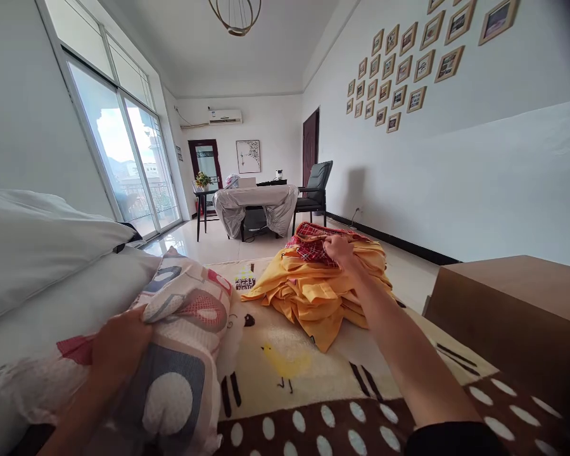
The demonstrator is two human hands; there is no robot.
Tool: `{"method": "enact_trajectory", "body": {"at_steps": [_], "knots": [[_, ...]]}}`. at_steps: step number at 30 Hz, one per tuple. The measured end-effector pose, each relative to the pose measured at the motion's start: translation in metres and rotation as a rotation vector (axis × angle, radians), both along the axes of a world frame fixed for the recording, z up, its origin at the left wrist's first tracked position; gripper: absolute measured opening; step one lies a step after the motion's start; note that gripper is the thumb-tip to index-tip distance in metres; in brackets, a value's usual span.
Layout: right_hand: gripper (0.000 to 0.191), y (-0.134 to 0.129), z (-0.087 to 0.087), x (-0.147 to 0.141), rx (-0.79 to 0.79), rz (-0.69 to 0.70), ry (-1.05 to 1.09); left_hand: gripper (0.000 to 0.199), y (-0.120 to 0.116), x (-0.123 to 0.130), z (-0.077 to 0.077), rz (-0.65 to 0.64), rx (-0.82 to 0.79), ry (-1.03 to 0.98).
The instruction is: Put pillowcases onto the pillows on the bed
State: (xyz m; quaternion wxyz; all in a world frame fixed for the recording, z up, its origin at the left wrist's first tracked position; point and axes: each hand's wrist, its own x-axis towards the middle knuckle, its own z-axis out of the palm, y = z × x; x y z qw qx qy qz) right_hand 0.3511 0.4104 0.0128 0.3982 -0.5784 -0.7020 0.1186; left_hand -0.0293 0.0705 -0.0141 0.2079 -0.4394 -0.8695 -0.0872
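Observation:
On the left, my left hand (123, 339) is closed on the fabric of a patterned pillow (202, 310) with grey, white and pink shapes. Its fingertips are partly hidden in the folds. Further out, my right hand (339, 249) grips the edge of a red plaid cloth (311, 244). That cloth lies on top of a crumpled heap of yellow cloth (313, 297). Both the pillow and the heap rest on a cream blanket (266, 323) with a yellow chick print and a brown, white-spotted border.
White pillows or bedding (61, 253) are piled at the far left. A brown box-like piece (508, 316) stands at the right. Beyond the blanket are a draped table (259, 197), a black chair (316, 187) and a small plant stand (204, 196).

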Motion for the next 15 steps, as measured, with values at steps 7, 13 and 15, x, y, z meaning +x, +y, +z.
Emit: {"method": "enact_trajectory", "body": {"at_steps": [7, 13, 15], "knots": [[0.037, -0.008, 0.09, 0.028, 0.148, 0.15, 0.417, 0.035, 0.049, 0.022, 0.067, -0.21, 0.128, 0.46], [0.02, -0.047, 0.141, 0.064, 0.102, 0.333, 0.998, 0.045, 0.117, -0.013, 0.061, -0.243, 0.025, 0.491], [0.016, -0.059, 0.152, 0.079, 0.137, 0.328, 1.021, 0.051, 0.13, -0.023, 0.037, -0.219, 0.019, 0.463]]}}
